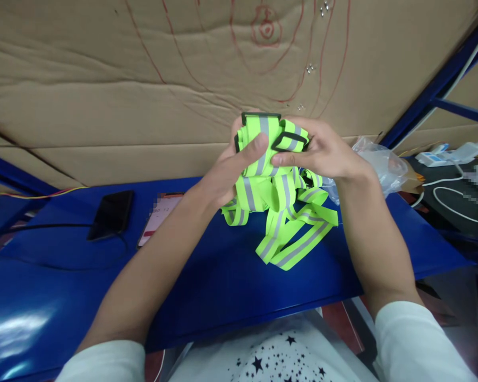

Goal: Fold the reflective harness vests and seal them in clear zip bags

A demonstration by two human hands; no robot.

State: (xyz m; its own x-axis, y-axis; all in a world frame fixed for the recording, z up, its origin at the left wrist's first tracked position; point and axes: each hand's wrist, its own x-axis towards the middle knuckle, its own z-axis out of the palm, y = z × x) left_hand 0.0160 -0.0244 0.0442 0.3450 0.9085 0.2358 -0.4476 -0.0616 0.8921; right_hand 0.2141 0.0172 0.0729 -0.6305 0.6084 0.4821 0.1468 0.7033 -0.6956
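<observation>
Now, fingers of the left hand (228,172) and right hand (326,148) pinch the folded yellow-green strap (255,124) near its black buckle (297,136), above the blue desk (207,265). It is better to keep layers flat, edges even, and loose loops untwisted.

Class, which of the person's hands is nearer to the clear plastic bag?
Right. The right hand is close beside the clear plastic bag; the left hand is farther left, gripping the neon straps.

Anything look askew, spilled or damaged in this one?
Only mildly: the green straps trail onto the table in a messy tangle, and hand-drawn red rings mark the creased cardboard, unusual for a backing. No spill shows.
</observation>
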